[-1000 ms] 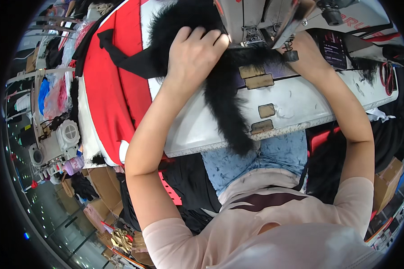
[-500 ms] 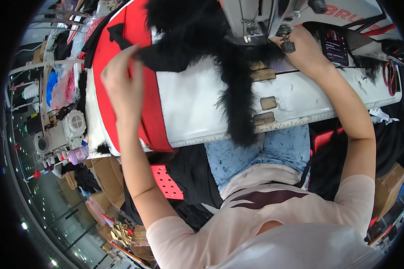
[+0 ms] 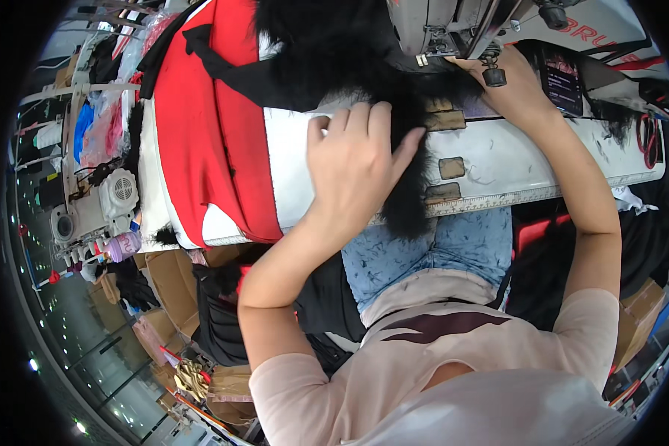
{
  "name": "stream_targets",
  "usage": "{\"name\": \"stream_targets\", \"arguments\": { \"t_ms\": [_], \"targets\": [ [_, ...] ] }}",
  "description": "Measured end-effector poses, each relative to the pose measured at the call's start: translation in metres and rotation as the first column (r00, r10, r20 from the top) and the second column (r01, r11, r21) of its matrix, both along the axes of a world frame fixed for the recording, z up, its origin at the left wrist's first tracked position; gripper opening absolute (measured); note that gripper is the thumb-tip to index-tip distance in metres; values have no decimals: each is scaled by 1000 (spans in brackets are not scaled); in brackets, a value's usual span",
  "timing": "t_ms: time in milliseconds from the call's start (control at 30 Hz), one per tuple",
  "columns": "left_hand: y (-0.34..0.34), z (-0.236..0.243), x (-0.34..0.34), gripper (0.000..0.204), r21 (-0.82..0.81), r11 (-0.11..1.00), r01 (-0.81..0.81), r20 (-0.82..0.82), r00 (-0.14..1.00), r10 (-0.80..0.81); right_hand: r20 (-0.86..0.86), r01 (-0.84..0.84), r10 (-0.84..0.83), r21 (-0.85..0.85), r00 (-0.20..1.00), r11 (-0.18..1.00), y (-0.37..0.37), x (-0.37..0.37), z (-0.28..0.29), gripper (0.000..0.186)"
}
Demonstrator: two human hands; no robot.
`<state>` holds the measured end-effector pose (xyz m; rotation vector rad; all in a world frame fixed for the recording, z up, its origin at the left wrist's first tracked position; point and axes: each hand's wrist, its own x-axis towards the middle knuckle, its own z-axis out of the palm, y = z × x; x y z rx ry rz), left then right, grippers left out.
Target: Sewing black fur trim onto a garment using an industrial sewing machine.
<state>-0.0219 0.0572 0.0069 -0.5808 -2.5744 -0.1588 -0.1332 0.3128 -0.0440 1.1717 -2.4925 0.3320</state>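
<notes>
A sewing machine head stands over a white table at the top. Black fur trim is bunched left of and beneath it, and one strip hangs toward my lap. Over that strip's left edge is my left hand, palm down, fingers loosely curved and thumb apart, gripping nothing. At the machine's right side my right hand holds the fur's end close to the needle area; a knob partly hides its fingertips. A flat black fabric band runs left from the fur across red cloth.
A phone lies right of my right hand, and red-handled scissors lie at the table's right end. A ruler strip follows the near table edge. Cardboard boxes stand below left, beside a thread rack with a lilac cone.
My left hand has left the black band's end and moved right to the hanging fur strip. The band now lies loose on the red cloth. My right hand stays by the machine.
</notes>
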Motion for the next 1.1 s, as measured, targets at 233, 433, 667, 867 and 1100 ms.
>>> {"name": "stream_targets", "arguments": {
  "t_ms": [233, 433, 667, 867, 1100],
  "targets": [
    [4, -22, 7, 29, 147, 985, 93, 275, 953, -131, -136, -27, 22, -34, 990, 999, -10, 3, 4, 17],
    [5, 2, 3, 32, -63, 993, 103, 257, 963, -84, -56, -45, 44, -19, 997, 999, -4, 0, 4, 49],
    [13, -18, -43, 33, -124, 979, 160, 19, 987, -159, -79, -133, 131, -28, 988, 991, -4, 1, 8, 63],
    [15, -12, -15, 27, -34, 994, 100, -118, 988, -104, -123, -97, 107, 84, 987, 992, -3, 7, 11, 20],
    [11, -24, -3, 24, 196, 981, 5, 266, 962, -58, -179, -36, 35, -2, 983, 999, -11, 7, 7, 17]
  ]
}}
